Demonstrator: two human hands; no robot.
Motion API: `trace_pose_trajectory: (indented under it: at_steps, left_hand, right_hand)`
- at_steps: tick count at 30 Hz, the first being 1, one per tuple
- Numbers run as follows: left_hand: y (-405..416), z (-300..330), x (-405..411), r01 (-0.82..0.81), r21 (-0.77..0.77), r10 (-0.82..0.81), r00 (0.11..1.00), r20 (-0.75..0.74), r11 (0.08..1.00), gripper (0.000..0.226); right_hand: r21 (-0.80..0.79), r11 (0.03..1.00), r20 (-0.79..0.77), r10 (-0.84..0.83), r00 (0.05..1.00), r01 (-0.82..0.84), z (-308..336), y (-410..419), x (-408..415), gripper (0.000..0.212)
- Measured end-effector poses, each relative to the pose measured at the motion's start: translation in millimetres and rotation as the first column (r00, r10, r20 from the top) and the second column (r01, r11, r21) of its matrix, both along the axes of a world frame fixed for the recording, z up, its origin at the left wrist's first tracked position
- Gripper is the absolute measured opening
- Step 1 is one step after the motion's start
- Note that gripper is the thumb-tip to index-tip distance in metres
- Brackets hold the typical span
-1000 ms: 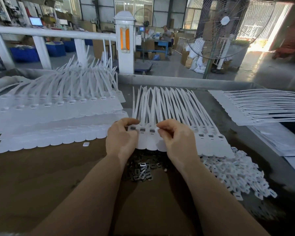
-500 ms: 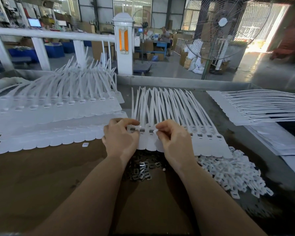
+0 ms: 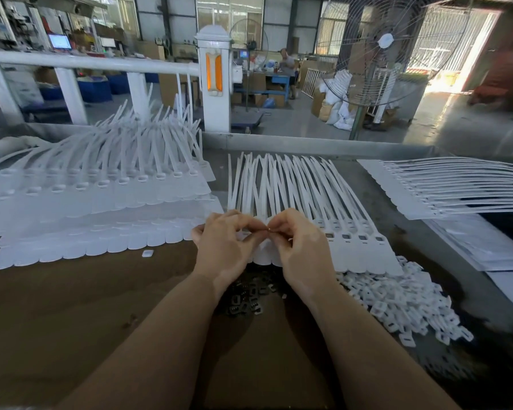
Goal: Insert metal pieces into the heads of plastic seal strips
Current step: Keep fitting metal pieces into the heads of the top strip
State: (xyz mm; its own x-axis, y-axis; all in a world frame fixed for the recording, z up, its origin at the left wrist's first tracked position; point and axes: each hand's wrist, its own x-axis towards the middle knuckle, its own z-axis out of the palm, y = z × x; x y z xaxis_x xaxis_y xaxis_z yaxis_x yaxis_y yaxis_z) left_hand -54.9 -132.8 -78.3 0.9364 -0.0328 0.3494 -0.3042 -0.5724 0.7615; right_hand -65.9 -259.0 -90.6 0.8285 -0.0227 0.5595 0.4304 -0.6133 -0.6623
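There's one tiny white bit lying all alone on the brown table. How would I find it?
Start at the big stack of white plastic seal strips on the left of the brown worktable. Just below its lowest scalloped edge lies the small white plastic cap. Unlike the heap of similar white plastic caps on the right, it sits alone on bare wood.

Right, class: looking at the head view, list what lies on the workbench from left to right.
Stacked seal strips with upturned tails → left hand → right hand → pile of small white plastic pieces → flat seal strips at the right edge.
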Motion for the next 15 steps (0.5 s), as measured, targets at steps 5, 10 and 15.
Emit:
trace_pose_trajectory:
  at_steps: [5,10,15]
  left_hand:
    - [3,-3,6,-0.062,-0.228,0.044,0.995,-0.084,0.972,0.013]
    - [6,-7,12,-0.177,-0.318,0.145,0.982,-0.121,0.931,0.010]
    - [10,-11,16,-0.253,-0.358,0.205,0.965,-0.166,0.899,0.008]
  right_hand:
    - [-0.001,1.000,0.000,-0.023,1.000,0.023,2,0,-1,0.010]
    - [-0.056,0.997,0.000,-0.048,0.999,0.048,2,0,-2,0.011]
    - [-0.106,0.994,-0.044,-0.034,0.998,0.029,2,1,-4,0.014]
